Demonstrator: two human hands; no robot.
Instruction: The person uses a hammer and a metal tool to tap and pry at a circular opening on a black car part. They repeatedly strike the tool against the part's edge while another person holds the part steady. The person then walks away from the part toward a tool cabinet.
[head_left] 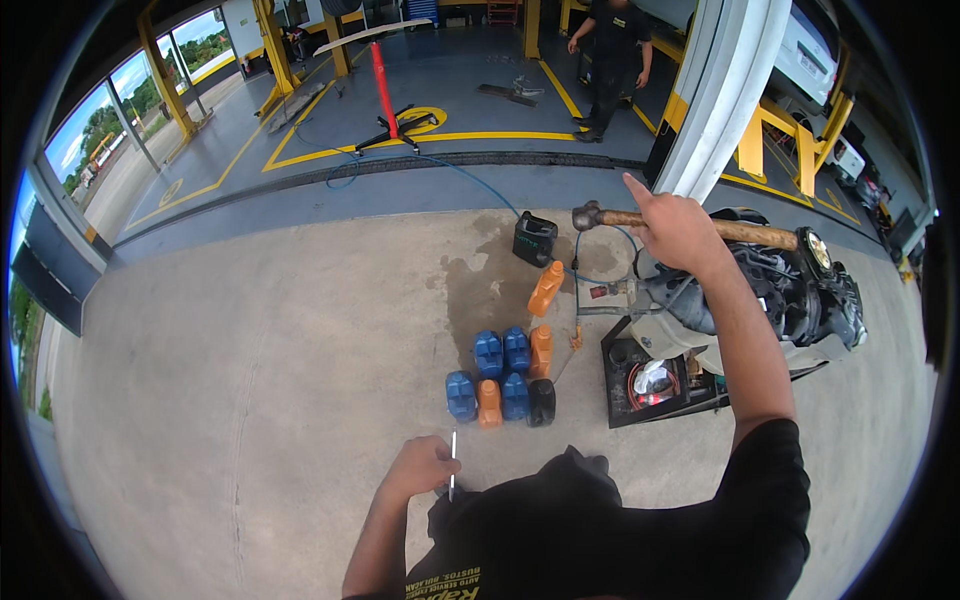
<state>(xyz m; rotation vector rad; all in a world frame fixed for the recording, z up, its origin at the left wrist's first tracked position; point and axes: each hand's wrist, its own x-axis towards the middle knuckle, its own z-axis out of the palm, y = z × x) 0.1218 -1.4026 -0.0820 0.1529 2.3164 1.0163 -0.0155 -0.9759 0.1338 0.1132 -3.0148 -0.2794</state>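
Note:
My right hand (672, 232) is raised at the right, wrapped round the handle of a hammer (760, 234). Its index finger points up and away, and the metal head lies to the left of the hand. Low in the middle, my left hand (420, 467) pinches a thin white stick (454, 462), held nearly upright; its exact kind is unclear. Beyond that hand, several blue bottles (488, 352) and orange bottles (541, 350) stand on the concrete. A black jug (535, 239) stands farther off. Beneath my right forearm is a dark engine assembly (700, 295), partly hidden.
A black cart (612, 385) with hoses and small items carries the engine. A blue air hose (470, 175) crosses the floor. Farther back are a red stand (384, 90), yellow lift posts (268, 45), a white pillar (725, 100) and a person (608, 60) in dark clothes.

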